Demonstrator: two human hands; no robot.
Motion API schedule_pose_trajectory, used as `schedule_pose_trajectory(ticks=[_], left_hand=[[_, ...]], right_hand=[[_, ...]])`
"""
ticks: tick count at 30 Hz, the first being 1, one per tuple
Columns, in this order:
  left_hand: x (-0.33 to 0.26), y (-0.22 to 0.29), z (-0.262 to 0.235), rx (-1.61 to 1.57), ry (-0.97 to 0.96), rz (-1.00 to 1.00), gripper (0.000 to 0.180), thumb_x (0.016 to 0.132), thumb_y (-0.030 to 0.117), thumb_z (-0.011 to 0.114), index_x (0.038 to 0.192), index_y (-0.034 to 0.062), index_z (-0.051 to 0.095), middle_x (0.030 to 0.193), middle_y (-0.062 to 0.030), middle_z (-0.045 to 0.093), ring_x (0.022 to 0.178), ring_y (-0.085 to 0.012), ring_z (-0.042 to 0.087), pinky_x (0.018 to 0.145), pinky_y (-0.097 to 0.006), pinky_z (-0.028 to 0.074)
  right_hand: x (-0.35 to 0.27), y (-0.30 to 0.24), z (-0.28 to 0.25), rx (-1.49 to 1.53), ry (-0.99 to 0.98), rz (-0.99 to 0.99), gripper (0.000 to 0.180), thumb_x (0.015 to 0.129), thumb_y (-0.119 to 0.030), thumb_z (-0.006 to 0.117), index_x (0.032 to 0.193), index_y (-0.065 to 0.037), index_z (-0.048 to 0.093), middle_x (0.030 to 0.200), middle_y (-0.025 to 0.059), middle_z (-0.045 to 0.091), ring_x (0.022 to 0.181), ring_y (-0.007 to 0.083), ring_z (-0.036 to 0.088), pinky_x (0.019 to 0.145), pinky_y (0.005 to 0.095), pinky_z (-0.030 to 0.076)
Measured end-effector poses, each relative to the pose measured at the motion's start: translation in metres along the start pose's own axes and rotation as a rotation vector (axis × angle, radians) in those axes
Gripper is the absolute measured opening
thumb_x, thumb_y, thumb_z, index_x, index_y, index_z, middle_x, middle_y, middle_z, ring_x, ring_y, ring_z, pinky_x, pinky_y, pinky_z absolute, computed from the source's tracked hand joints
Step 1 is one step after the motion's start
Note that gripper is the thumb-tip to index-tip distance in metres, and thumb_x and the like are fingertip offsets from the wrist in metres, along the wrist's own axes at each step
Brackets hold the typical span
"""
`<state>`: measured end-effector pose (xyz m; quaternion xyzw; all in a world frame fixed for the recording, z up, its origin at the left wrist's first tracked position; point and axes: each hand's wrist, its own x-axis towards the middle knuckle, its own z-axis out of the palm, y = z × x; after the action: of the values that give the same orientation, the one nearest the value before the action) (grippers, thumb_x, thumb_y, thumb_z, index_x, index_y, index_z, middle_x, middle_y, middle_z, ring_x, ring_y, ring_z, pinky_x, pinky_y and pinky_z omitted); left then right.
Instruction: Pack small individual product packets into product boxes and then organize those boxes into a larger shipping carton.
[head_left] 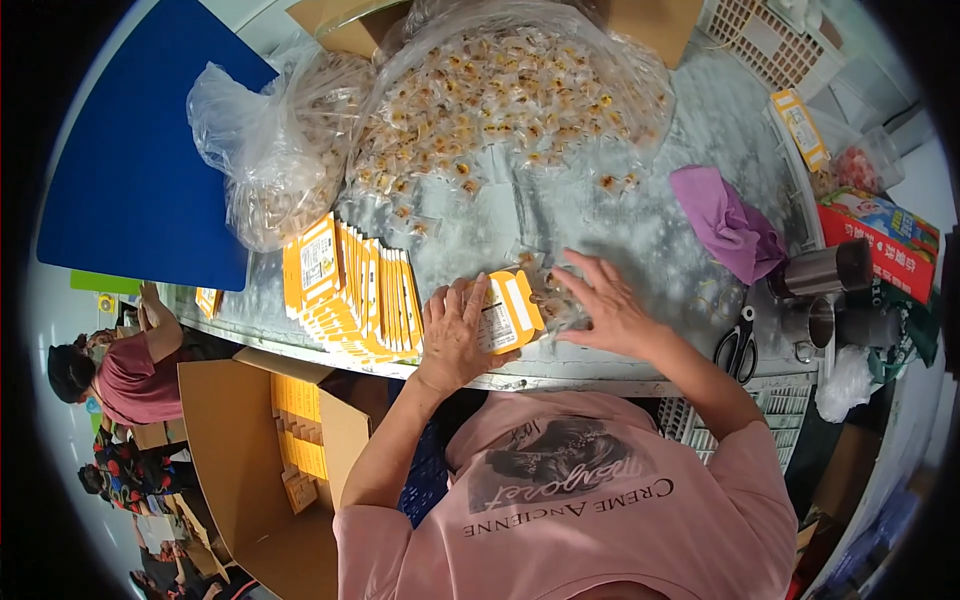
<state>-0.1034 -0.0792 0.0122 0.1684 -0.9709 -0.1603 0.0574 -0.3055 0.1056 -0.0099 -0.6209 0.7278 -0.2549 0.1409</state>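
My left hand (452, 335) is closed round a small yellow-and-white carton (508, 316), holding it near the table's front edge. The carton's right end has a raised flap. At that end lie a few small clear packets (546, 300). My right hand (612, 312) is beside them with its fingers spread; whether its fingertips touch the packets I cannot tell. To the left of my left hand stands a leaning row of flat yellow-and-white cartons (350, 290). Farther back, a large clear bag spills a heap of wrapped packets (490, 90) onto the table.
A tied plastic bag (285, 150) sits at the back left beside a blue panel (140, 150). On the right are a purple cloth (728, 222), black scissors (738, 346) and a metal cup (815, 268). A cardboard box (225, 450) with yellow cartons stands below left; other people work beyond it.
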Motion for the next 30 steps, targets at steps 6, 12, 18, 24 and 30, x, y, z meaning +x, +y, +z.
schedule_pose_trajectory(ticks=[6,12,18,24,30], left_hand=[[-0.002,-0.004,0.001,0.001,-0.005,0.012,0.117,0.051,0.043,0.090,0.146,0.0032,0.036,0.135,-0.0188,0.041,0.119,-0.0403,0.041,0.102,-0.050,0.034],[-0.005,0.000,-0.003,0.054,0.005,0.039,0.118,0.053,0.047,0.091,0.145,0.0001,0.035,0.133,-0.0220,0.042,0.115,-0.0394,0.044,0.101,-0.048,0.037],[-0.016,-0.002,-0.007,0.030,0.056,-0.028,0.116,0.053,0.045,0.091,0.144,-0.0004,0.035,0.129,-0.0225,0.042,0.114,-0.0400,0.044,0.099,-0.049,0.038],[-0.024,-0.001,-0.006,0.017,0.099,-0.081,0.112,0.055,0.043,0.090,0.143,-0.0013,0.037,0.129,-0.0225,0.042,0.113,-0.0400,0.044,0.098,-0.050,0.038],[-0.027,0.002,-0.006,0.001,0.105,-0.091,0.111,0.056,0.044,0.090,0.143,-0.0023,0.037,0.128,-0.0234,0.042,0.113,-0.0408,0.044,0.098,-0.050,0.038]], right_hand=[[-0.021,-0.004,-0.002,0.171,-0.095,0.307,0.077,0.079,-0.025,0.078,0.144,-0.006,0.040,0.129,0.0161,0.042,0.105,0.0317,0.059,0.092,0.0433,0.049],[0.000,-0.013,0.039,0.522,0.101,0.286,0.054,0.085,0.000,0.065,0.137,-0.003,0.047,0.114,0.0131,0.048,0.089,0.0213,0.062,0.075,0.0303,0.053],[0.020,-0.011,0.056,0.879,-0.008,0.397,0.037,0.089,0.001,0.061,0.126,0.003,0.058,0.107,0.0082,0.060,0.086,0.0124,0.062,0.078,0.0276,0.054],[0.028,-0.006,0.060,0.989,0.093,0.393,0.026,0.093,-0.003,0.060,0.118,0.003,0.062,0.099,0.0057,0.066,0.086,0.0095,0.063,0.080,0.0250,0.055],[0.032,-0.017,0.079,0.896,0.044,0.377,0.011,0.087,-0.007,0.062,0.092,0.001,0.068,0.076,0.0075,0.066,0.067,0.0122,0.059,0.061,0.0302,0.048]])
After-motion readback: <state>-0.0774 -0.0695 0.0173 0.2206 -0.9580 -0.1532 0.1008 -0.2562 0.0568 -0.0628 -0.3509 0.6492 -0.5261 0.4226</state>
